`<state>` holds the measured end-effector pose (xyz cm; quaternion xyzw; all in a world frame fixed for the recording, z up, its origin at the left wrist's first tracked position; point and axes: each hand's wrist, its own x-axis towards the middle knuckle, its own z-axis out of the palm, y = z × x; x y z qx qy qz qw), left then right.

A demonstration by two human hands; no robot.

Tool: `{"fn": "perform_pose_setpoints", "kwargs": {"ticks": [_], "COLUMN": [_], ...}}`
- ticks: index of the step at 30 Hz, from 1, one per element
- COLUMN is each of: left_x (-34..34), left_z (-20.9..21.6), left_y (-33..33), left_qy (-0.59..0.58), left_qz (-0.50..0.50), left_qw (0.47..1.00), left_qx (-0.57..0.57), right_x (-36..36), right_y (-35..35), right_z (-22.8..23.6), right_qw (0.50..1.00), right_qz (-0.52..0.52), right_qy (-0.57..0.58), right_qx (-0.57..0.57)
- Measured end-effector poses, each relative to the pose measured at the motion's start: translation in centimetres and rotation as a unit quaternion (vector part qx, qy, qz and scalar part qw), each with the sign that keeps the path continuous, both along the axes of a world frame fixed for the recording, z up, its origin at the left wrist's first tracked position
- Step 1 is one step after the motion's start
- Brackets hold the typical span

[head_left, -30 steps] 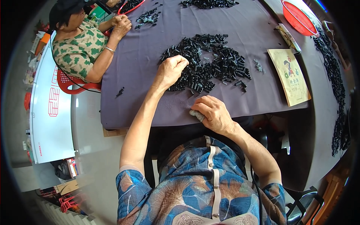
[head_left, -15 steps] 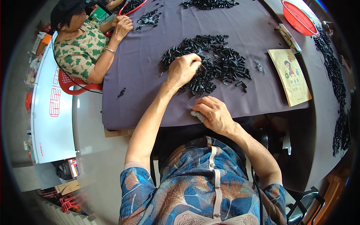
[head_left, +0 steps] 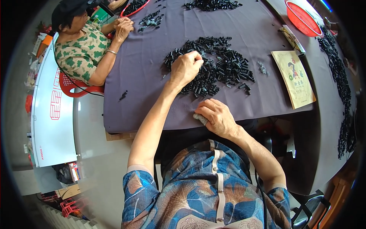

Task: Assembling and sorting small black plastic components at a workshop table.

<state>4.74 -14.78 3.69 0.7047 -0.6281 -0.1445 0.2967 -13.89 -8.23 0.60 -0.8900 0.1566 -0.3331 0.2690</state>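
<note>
A wide heap of small black cylindrical pieces, mixed with small clear-grey bits, lies on the dark grey tablecloth in front of me. Over its left part is my left hand, its fingers pinched together; whatever is between them is too small to make out. My right hand rests curled at the table's near edge. A grey speckled, cloth-like piece shows at its thumb side; I cannot tell whether it is gripped or wrapped round the thumb.
A yellow booklet lies on the right, with a small cluster of clear bits beside it. Beyond are a red basket and a long strip of black pieces. On the left, a co-worker sits with both hands together over the table.
My left hand has shifted very slightly, staying over the heap with its fingers pinched. My right hand keeps its place at the table edge.
</note>
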Motion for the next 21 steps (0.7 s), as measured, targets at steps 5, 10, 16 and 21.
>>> {"fn": "perform_pose_setpoints", "kwargs": {"ticks": [5, 10, 16, 21], "left_x": [-0.6, -2.0, -2.9, -3.4], "left_z": [0.0, -0.4, -1.0, -1.4], "left_y": [-1.8, -3.2, -3.4, -2.1], "left_qy": [-0.097, -0.147, -0.25, -0.23], "left_qz": [-0.011, 0.009, -0.015, -0.02], "left_qw": [0.995, 0.988, 0.967, 0.973], "left_qx": [-0.019, 0.035, 0.043, -0.008], "right_x": [0.2, 0.2, 0.3, 0.4], "right_y": [0.1, 0.0, -0.1, 0.3], "right_z": [0.1, 0.2, 0.1, 0.2], "right_qw": [1.0, 1.0, 1.0, 1.0], "right_qz": [0.009, 0.02, 0.013, 0.012], "right_qy": [0.0, 0.004, 0.015, 0.019], "right_qx": [0.003, 0.012, 0.003, -0.006]}}
